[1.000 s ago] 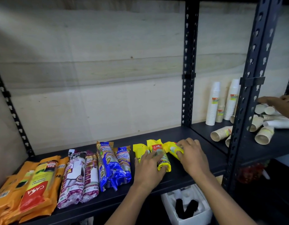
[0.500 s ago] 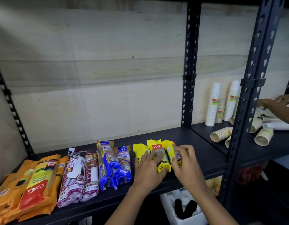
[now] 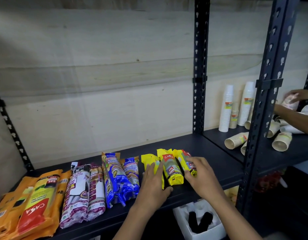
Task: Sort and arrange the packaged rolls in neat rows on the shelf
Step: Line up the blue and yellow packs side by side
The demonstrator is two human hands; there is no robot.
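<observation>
Squaring yellow rolls (image 3: 172, 170) on shelf (image 3: 210, 153): left hand (image 3: 153, 184) flat on leftmost roll (image 3: 148, 160), right hand (image 3: 200, 172) fingers curled round rightmost roll (image 3: 181, 156), likely needing nudging flush.

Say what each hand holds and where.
Right hand grips the rightmost yellow roll around its near end. Left hand only presses flat on the leftmost yellow roll, gripping nothing.

Head camera, single wide-angle view: faces forward and slightly down at the dark shelf (image 3: 210, 149) from close in front; plank wall (image 3: 97, 84) fills the background; rack uprights (image 3: 200, 66) bow toward the frame edges
</observation>
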